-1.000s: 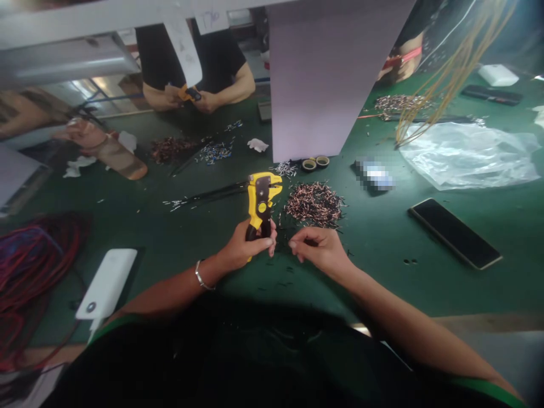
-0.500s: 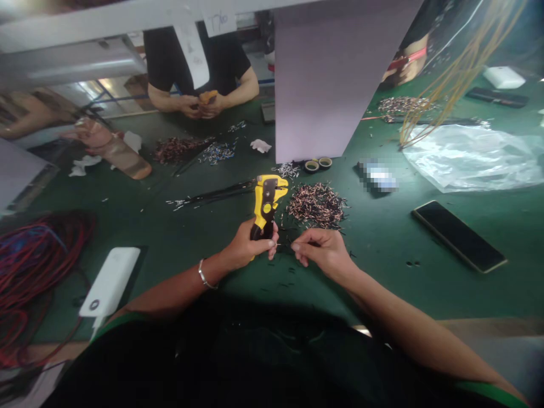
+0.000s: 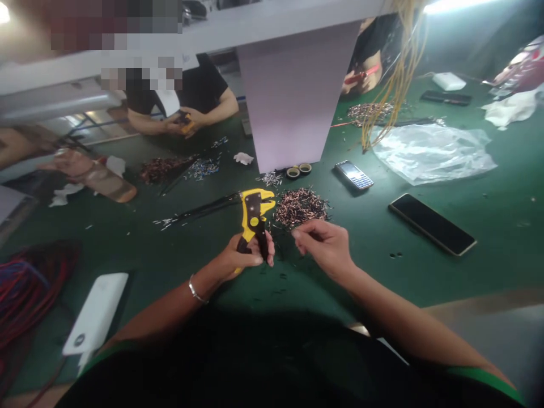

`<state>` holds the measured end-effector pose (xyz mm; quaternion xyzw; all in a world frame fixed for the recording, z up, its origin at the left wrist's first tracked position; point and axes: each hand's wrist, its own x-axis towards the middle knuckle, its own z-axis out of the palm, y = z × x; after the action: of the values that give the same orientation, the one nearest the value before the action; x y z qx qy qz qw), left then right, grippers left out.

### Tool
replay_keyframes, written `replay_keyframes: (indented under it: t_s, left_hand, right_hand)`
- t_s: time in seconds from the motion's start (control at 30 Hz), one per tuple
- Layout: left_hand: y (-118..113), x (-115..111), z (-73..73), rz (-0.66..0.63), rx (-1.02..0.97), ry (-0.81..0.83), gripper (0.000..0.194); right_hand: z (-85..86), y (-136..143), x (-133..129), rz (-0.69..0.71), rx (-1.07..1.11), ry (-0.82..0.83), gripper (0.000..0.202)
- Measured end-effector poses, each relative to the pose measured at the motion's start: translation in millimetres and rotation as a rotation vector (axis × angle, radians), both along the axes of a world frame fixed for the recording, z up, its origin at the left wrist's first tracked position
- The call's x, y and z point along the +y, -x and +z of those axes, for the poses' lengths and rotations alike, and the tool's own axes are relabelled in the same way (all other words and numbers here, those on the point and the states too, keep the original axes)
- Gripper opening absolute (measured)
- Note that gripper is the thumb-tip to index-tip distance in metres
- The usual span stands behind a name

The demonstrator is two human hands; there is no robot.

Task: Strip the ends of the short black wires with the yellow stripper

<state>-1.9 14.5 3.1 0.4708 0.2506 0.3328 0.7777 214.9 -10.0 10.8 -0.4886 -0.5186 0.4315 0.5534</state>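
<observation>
Wrapped round the handles of a yellow and black wire stripper [image 3: 254,218], my left hand [image 3: 250,255] holds the tool with its jaws pointing up and right. My right hand [image 3: 325,243] is just to the right, thumb and fingertips pinched together; whatever lies between them is too small to make out. Beyond my hands is a pile of short black wire pieces with copper-coloured ends [image 3: 301,207]. A bundle of long black wires [image 3: 204,211] lies left of the stripper's head. Small silvery pieces [image 3: 272,179] lie beside two tape rolls [image 3: 298,170].
A keypad phone [image 3: 354,174], a large black phone [image 3: 432,224] and a clear plastic bag [image 3: 433,150] lie on the right. At left are a white power bank [image 3: 97,311] and red cable coils [image 3: 32,289]. Across the table, a person's hands [image 3: 185,122] hold a tool.
The view has shifted, and the stripper's handles now look spread wider apart. The yellow jaws are more clearly parted. My right hand remains pinched, slightly farther from the tool.
</observation>
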Motion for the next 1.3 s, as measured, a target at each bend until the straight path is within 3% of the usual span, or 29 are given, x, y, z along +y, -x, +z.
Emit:
replay_keyframes:
  t_s: [0.33,0.63,0.83,1.03,1.3]
  left_hand:
    - [5,-3,-4.2,-0.183,-0.027,0.012,0.052]
    - [1,-8,-6.4,-0.216,0.083,-0.147,0.048]
    - [-2,-12,-4.1,-0.224,0.122,-0.249,0.039]
    - [-5,-15,-0.1,-0.194,0.213,-0.383,0.017]
    - [-4,-17,-4.2,-0.106,0.297,-0.382,0.017]
  right_hand:
    - [10.5,-4,-6,-0.146,-0.427,-0.414,0.019]
    - [5.8,4,-7,-0.154,-0.541,-0.611,0.02]
    - [0.5,8,-11,-0.111,-0.555,-0.68,0.017]
    - [-0.5,12,-13,-0.072,-0.513,-0.71,0.017]
    - [0.2,14,-13,-0.076,-0.516,-0.711,0.018]
